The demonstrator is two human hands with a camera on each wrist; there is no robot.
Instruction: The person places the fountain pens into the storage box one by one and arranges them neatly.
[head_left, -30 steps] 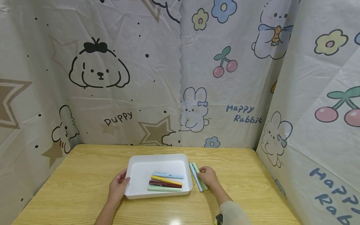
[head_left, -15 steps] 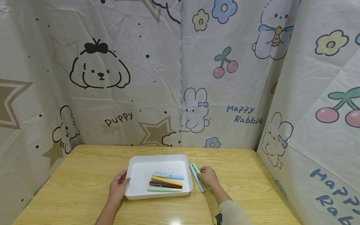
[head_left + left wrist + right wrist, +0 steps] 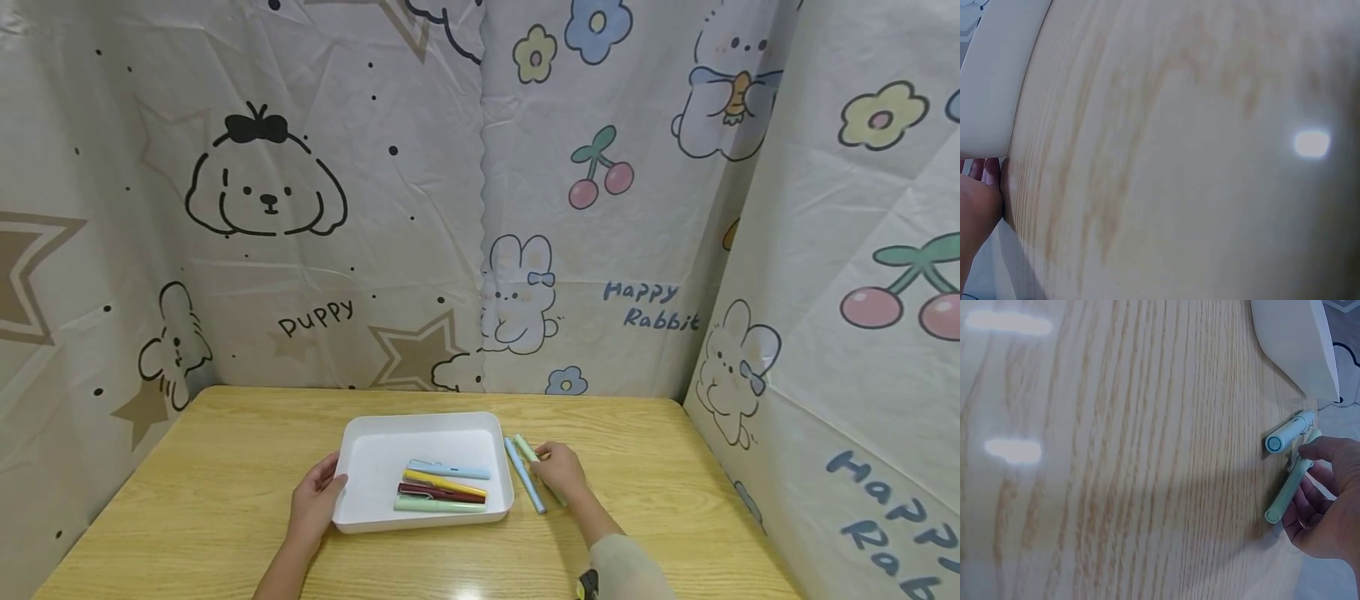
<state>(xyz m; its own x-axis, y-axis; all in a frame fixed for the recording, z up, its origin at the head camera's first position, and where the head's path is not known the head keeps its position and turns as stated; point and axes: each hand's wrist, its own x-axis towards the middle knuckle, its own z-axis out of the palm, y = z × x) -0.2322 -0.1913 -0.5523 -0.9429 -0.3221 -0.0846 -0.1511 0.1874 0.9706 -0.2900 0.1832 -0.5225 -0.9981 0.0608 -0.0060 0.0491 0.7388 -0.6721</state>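
A white tray [image 3: 375,450] stands on the table, and my left hand [image 3: 315,493] grips its left side with the thumb at the rim. In the left wrist view that hand shows only at the lower left, beneath the tray's corner. My right hand [image 3: 561,468] pinches a light green pen [image 3: 1286,495] between thumb and fingers, to the right of the tray. A light blue pen [image 3: 525,477] lies on the table between the tray and the green one. Inside the tray rest a light blue pen [image 3: 450,469], a yellow pen [image 3: 456,485], a dark red pen [image 3: 442,493] and a green pen [image 3: 438,505].
The wooden table [image 3: 225,467] runs back to a printed cloth [image 3: 390,250] hung behind it and at both sides. Bright reflections show on the tabletop in both wrist views.
The green pen under my right hand has turned slightly, its near end swinging right, away from the blue pen. My right hand has shifted slightly right; the left hand and tray stay put.
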